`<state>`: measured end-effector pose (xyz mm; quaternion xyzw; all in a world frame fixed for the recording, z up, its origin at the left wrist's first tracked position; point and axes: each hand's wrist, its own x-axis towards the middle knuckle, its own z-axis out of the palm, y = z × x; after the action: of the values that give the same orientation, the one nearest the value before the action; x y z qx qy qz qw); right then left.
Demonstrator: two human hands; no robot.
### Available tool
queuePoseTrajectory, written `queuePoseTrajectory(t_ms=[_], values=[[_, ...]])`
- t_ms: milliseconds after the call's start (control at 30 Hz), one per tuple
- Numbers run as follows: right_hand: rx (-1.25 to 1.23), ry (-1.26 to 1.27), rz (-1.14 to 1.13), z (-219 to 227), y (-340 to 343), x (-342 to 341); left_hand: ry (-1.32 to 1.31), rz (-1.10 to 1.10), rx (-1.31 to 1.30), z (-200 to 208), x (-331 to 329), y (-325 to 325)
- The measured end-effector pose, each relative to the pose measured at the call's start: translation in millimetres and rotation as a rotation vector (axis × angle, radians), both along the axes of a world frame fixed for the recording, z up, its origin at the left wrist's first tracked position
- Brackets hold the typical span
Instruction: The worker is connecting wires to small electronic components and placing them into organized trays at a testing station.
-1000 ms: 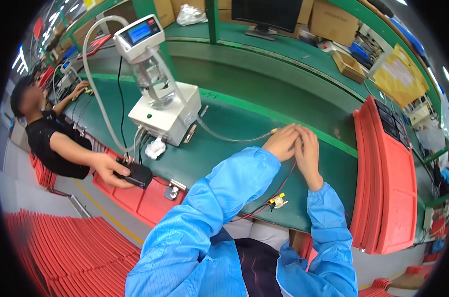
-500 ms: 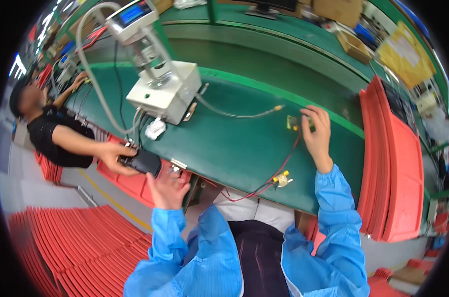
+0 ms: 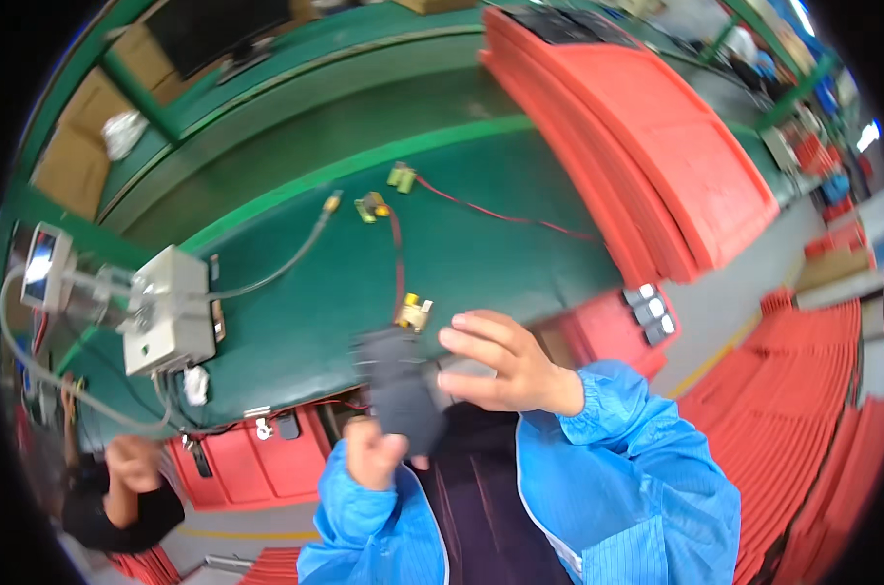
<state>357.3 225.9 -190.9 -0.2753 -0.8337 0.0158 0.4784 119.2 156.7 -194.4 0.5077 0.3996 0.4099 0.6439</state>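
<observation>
A flat black device (image 3: 401, 385), smeared by motion, is gripped at its lower end by my left hand (image 3: 372, 454), close in front of my body. My right hand (image 3: 508, 366) is just right of the device, fingers stretched out and apart, with nothing in them. Beyond the device, on the green bench (image 3: 296, 283), lies a cream block with yellow connectors (image 3: 415, 313) on red wire. Farther back are a small yellow-green part (image 3: 372, 207) and a pair of green cylinders (image 3: 401, 177), both wired in red.
At left stands a white box-shaped instrument (image 3: 172, 302) with a clear tube (image 3: 276, 278). A co-worker's hand (image 3: 135, 463) is near a red tray (image 3: 257, 463) at the bench's front edge. Stacked red trays (image 3: 598, 146) rise at the right; another tray (image 3: 598, 336) holds dark devices (image 3: 649, 314).
The black device has passed from the co-worker's hand into my left hand. My view has swung to the right, and my right hand has come in from over the bench to beside the device.
</observation>
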Motion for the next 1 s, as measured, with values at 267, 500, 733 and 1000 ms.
queuePoseTrajectory(t_ms=[267,500,733,1000], values=[[-0.592,0.083,-0.293,-45,-87,161,-0.032,-0.744,0.063,-13,149,53],[-1.344,1.358,-0.847,-153,-131,262,0.646,-0.176,0.935,-17,178,106],[-1.706,1.523,-0.686,-245,-126,295,0.914,-0.075,1.089,-42,178,107],[-0.617,0.435,-1.364,-289,-82,318,0.934,-0.069,1.054,-48,182,110]])
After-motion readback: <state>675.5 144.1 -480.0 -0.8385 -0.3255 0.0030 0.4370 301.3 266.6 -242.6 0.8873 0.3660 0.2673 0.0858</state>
